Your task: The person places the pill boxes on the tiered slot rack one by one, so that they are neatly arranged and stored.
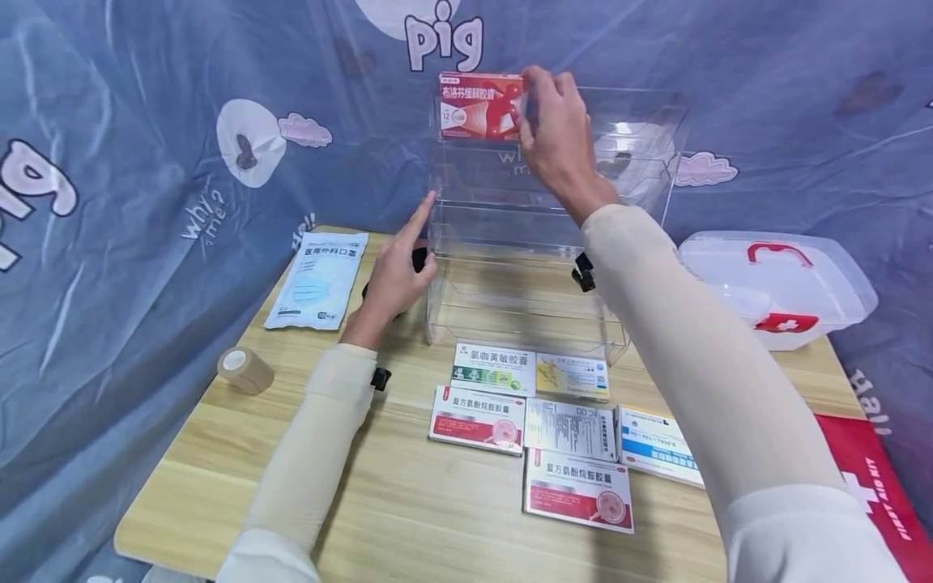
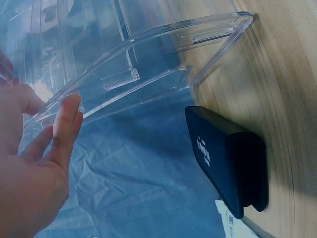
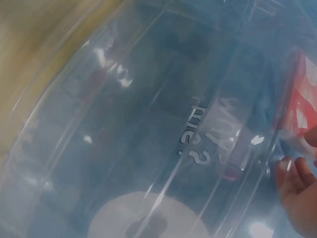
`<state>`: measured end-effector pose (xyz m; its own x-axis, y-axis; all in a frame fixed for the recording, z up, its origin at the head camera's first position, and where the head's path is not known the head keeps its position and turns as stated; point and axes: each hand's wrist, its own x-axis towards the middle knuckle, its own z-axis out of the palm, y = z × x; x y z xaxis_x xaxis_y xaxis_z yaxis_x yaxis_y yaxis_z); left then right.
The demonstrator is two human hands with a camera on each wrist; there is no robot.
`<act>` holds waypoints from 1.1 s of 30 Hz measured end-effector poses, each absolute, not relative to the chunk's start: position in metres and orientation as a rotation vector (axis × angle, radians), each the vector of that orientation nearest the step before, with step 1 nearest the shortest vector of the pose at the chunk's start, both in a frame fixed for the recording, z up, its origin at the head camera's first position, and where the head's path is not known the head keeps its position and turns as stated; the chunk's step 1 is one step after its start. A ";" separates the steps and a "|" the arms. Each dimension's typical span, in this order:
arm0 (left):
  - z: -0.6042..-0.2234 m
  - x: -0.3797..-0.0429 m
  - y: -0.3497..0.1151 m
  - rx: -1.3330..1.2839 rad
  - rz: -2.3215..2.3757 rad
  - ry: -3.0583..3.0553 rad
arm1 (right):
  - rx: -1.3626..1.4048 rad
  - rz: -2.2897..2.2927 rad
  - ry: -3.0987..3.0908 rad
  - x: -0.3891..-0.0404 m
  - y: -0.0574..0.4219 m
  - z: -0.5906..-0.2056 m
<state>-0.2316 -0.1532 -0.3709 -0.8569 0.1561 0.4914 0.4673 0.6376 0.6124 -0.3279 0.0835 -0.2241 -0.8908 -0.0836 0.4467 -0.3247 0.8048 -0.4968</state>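
Observation:
A clear tiered display rack [image 1: 510, 210] stands on the table. At its top left, my right hand [image 1: 563, 134] pinches the right end of a red medicine box [image 1: 474, 107], held upright at the top tier. Only part of that red box [image 3: 303, 101] and a few fingertips [image 3: 292, 173] show in the right wrist view. My left hand [image 1: 397, 271] is at the rack's left side, index finger stretched up along the edge. In the left wrist view, the left hand's fingers [image 2: 64, 124] are fairly straight and touch the clear side panel [image 2: 133, 42].
Several medicine boxes [image 1: 477, 417] lie before the rack. A mask packet [image 1: 315, 283], a tan bandage roll [image 1: 245, 371] and a dark case [image 2: 223, 158] are to the left. On the right are a clear first-aid box [image 1: 787, 283] and a red first-aid bag [image 1: 875, 486].

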 end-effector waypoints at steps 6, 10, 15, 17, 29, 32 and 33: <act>-0.371 -0.231 -0.152 -0.469 -1.083 -2.467 | 0.396 0.818 -2.609 -0.317 0.099 -0.223; -0.372 -0.232 -0.152 -0.464 -1.074 -2.467 | 0.406 0.889 -2.563 -0.301 0.117 -0.222; -0.372 -0.232 -0.151 -0.464 -1.069 -2.465 | 0.419 0.962 -2.430 -0.265 0.152 -0.232; -0.371 -0.231 -0.151 -0.467 -1.069 -2.466 | 0.407 0.966 -2.407 -0.248 0.169 -0.240; -0.372 -0.230 -0.153 -0.456 -1.090 -2.472 | 0.349 0.944 -2.717 -0.155 0.300 -0.333; -0.372 -0.232 -0.152 -0.461 -1.100 -2.476 | 0.354 0.919 -2.878 -0.135 0.329 -0.363; -0.373 -0.233 -0.152 -0.461 -1.104 -2.477 | 0.343 0.919 -2.936 -0.129 0.336 -0.372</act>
<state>-0.2326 -0.1523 -0.3725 -0.8705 0.1371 0.4726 0.4432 0.6358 0.6319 -0.1288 0.3362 -0.3724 -0.9743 -0.1965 0.1100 -0.2242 0.7993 -0.5576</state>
